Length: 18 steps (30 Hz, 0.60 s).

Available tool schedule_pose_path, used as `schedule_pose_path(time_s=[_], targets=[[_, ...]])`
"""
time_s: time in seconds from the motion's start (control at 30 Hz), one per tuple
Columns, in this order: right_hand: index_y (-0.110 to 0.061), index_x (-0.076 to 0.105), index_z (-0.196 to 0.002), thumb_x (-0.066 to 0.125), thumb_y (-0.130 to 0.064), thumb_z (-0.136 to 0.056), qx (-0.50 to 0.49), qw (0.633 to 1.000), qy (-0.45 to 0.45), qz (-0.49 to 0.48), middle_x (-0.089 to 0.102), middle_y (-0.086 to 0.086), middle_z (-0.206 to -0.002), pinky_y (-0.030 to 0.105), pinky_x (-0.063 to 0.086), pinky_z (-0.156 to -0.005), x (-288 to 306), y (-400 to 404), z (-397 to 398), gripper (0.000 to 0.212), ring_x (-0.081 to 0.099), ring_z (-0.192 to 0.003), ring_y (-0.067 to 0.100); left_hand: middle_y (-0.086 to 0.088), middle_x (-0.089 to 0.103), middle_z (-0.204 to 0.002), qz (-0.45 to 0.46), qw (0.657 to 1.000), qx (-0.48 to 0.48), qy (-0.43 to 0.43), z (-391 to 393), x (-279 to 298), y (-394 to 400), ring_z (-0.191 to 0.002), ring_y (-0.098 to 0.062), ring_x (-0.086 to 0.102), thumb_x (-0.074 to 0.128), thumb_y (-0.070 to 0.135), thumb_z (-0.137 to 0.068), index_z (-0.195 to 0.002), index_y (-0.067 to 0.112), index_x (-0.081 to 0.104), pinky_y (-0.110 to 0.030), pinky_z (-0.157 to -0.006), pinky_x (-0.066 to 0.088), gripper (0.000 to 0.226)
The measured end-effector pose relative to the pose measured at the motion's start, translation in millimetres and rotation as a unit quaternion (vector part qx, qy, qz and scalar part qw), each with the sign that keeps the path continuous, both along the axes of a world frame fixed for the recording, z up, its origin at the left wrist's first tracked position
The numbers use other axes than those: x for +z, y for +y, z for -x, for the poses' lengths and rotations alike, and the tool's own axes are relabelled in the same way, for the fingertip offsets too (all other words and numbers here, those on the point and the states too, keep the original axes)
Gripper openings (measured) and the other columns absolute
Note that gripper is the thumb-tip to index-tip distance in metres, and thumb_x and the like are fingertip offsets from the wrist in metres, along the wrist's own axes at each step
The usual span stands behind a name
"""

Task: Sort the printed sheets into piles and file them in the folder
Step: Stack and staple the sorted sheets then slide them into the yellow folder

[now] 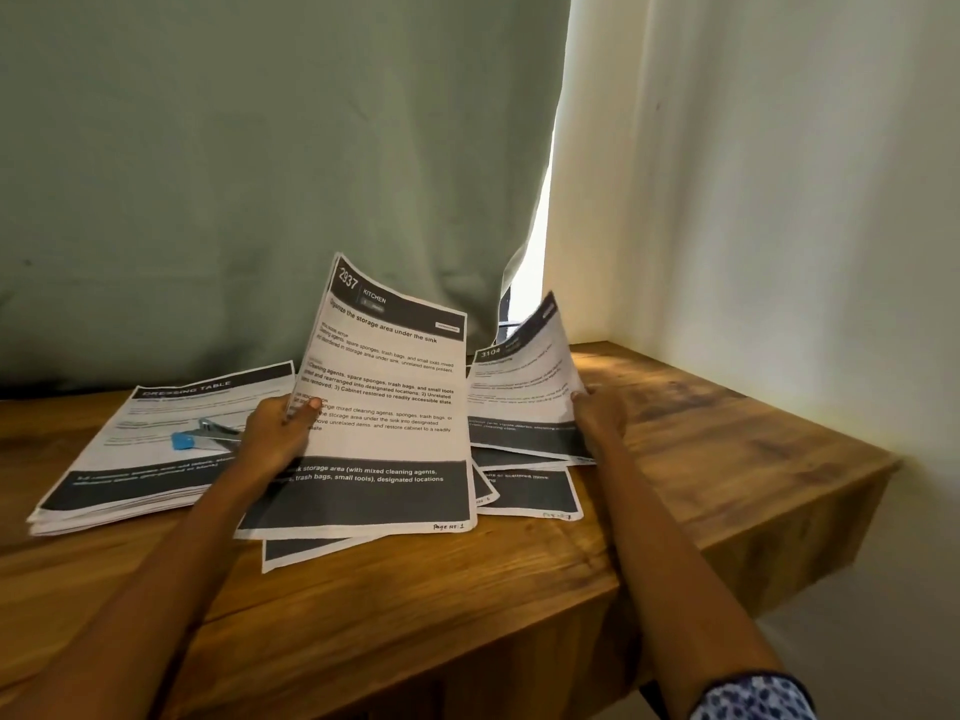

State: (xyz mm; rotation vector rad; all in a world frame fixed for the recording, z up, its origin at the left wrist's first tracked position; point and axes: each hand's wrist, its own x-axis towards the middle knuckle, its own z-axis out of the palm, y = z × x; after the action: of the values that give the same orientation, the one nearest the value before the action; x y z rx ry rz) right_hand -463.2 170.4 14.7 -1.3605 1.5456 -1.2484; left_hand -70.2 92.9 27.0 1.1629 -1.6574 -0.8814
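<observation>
Left hand pinches sheet 2937 at its 9 o'clock edge, top tilted up off the wooden table. Right hand grips sheet 3104 at its 3 o'clock edge. Paper stack with stapler lies at 9 o'clock.

Both forearms reach in from the near edge toward the far side. Left hand: fingers curled, thumb pressed on top, pinching grip. Right hand: fingers curled in a grip, wrist straight; patterned sleeve at the near right.
</observation>
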Motion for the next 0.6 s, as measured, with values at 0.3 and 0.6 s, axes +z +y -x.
schedule_pose_path(time_s=[0.3, 0.6], targets=[[-0.003, 0.061, -0.104, 0.044, -0.024, -0.099, -0.409, 0.881, -0.058, 0.229, 0.061, 0.007, -0.097, 0.032, 0.051, -0.079, -1, 0, -51, 0.028, 0.058, -0.085, 0.022, -0.021, 0.058, -0.121, -0.018, 0.999, -0.015, 0.037, 2, 4, 7, -0.109, -0.036, 0.055, 0.045, 0.022, -0.097, -0.123, -0.003, 0.052, -0.036, -0.083, 0.040, 0.036], [-0.009, 0.060, -0.116, 0.052, -0.026, -0.096, -0.193, 0.913, -0.310, 0.179, 0.069, 0.013, -0.108, 0.050, 0.054, -0.084, 7, -1, -65, 0.028, 0.066, -0.098, 0.032, -0.017, 0.060, -0.122, -0.070, 0.990, -0.015, 0.122, -1, 8, 6, -0.110, -0.037, 0.057, 0.048, 0.025, -0.096, -0.124, 0.003, 0.052, -0.045, -0.095, 0.044, 0.037]])
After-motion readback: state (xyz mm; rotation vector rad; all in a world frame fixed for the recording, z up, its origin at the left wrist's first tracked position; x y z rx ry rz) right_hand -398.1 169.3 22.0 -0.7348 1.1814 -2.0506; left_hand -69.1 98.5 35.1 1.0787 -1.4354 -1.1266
